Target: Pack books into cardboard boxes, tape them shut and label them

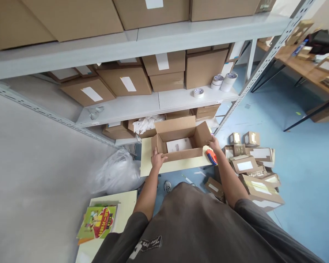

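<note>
An open cardboard box (pixel 181 155) stands on a narrow pale-yellow table (pixel 146 160), its flaps raised at the back and right. Inside lies a flat white item (pixel 179 145) with faint print on top. My left hand (pixel 157 159) grips the box at its front left corner. At the right side, my right hand (pixel 214 144) holds the box by the right flap, the fingertips partly hidden. An orange and blue tape dispenser (pixel 211 156) rests on the table just below my right hand.
A metal shelf (pixel 142 106) with cartons and white tape rolls (pixel 227 82) rises in front. Several taped parcels (pixel 245 166) are heaped on the floor at right. A clear plastic bag (pixel 117 171) and a green printed package (pixel 97 221) are at left. A wooden desk (pixel 298 67) stands far right.
</note>
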Tool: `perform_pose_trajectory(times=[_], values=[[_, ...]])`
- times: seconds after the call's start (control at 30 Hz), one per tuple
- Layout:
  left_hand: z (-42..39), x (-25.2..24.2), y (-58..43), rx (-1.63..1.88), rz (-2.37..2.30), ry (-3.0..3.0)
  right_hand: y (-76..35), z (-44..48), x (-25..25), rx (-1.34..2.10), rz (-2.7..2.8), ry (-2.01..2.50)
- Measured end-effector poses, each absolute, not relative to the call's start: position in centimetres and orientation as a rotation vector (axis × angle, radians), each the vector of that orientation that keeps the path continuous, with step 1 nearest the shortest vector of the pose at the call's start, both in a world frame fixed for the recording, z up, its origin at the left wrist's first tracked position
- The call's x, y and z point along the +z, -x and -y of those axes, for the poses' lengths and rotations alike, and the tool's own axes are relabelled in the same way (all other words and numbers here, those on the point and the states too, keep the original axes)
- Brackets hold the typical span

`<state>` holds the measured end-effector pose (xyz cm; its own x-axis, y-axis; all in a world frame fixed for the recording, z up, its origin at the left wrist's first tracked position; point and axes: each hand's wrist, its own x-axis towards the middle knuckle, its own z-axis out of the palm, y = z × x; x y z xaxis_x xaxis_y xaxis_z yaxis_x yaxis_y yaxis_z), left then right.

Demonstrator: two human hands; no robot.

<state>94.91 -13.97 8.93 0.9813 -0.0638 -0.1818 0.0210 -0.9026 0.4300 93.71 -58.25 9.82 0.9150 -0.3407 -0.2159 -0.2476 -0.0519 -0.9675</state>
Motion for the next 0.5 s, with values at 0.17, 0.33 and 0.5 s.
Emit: perform_pose_trajectory(times=[0.17,0.33,0.5], values=[[10.5,9.8,-94.9,-0.147,0.056,-2.644,-94.8,55.9,12.9,-0.134,-0.477,1.553],[6.0,9.9,-95.3,-0.183,0.000,-2.580,-95.7,51.5,12.0,-0.067,-0.485,1.714],[2.5,9.3,-95.7,-0.266,-0.004,-2.425,-94.5,48.1,9.8,-0.090,-0.593,1.982]])
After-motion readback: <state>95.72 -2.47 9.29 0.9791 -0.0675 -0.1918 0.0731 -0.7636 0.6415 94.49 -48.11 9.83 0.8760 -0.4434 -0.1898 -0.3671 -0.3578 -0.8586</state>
